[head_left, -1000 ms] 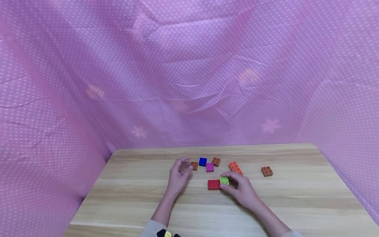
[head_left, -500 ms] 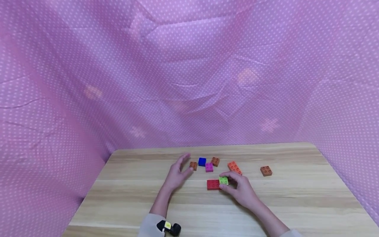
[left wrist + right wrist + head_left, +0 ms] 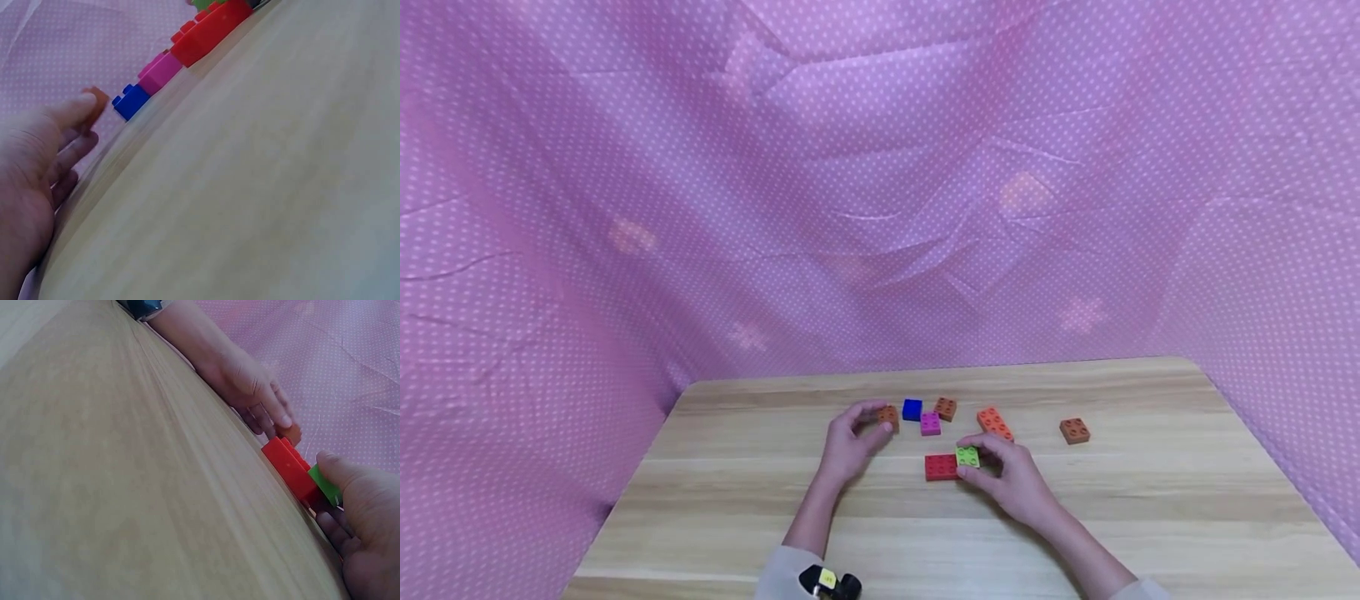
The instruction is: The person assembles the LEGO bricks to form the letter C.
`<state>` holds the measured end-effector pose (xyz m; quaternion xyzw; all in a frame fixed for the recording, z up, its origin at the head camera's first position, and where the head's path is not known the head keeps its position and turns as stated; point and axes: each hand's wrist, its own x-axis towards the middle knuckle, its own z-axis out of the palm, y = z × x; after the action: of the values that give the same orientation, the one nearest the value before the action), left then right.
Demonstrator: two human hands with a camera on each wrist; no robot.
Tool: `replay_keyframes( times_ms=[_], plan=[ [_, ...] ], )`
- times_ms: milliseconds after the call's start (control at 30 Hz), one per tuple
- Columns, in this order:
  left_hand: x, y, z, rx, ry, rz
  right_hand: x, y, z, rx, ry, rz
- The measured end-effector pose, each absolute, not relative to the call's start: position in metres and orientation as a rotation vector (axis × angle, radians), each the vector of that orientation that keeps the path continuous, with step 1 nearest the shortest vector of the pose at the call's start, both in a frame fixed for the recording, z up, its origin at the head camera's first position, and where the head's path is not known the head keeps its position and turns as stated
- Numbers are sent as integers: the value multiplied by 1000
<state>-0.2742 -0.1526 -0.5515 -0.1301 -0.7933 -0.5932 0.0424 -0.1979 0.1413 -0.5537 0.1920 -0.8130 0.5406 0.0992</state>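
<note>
My left hand pinches a brown toy brick between thumb and fingers. In the left wrist view that brown brick shows past the thumb tip, partly covered by it. My right hand grips a small lime-green brick between thumb and forefinger. The green brick sits on the right end of a long red brick; in the right wrist view the green brick is above the red one. Part of the red brick's right end is hidden by my fingers.
Behind the hands lie a blue brick, a magenta brick and another brown brick. An orange brick lies just behind my right hand. A further brown brick lies apart at the right of the wooden table. Pink dotted cloth surrounds it.
My left hand spread its fingers around the brown brick, then closed on it; the brick now stands slightly turned and shifted. The right hand stays in place on the green brick.
</note>
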Motion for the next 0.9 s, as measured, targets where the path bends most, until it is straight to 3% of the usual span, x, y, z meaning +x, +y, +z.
replay_keyframes(
  times_ms=[467,900],
  plan=[
    [-211,-125,-546,-593,-2337,-2046,-197,142,-554,549,-2441,1621],
    [-206,-116,-552,-620,-2422,-1897,-195,144,-551,579,-2423,1589]
  ],
)
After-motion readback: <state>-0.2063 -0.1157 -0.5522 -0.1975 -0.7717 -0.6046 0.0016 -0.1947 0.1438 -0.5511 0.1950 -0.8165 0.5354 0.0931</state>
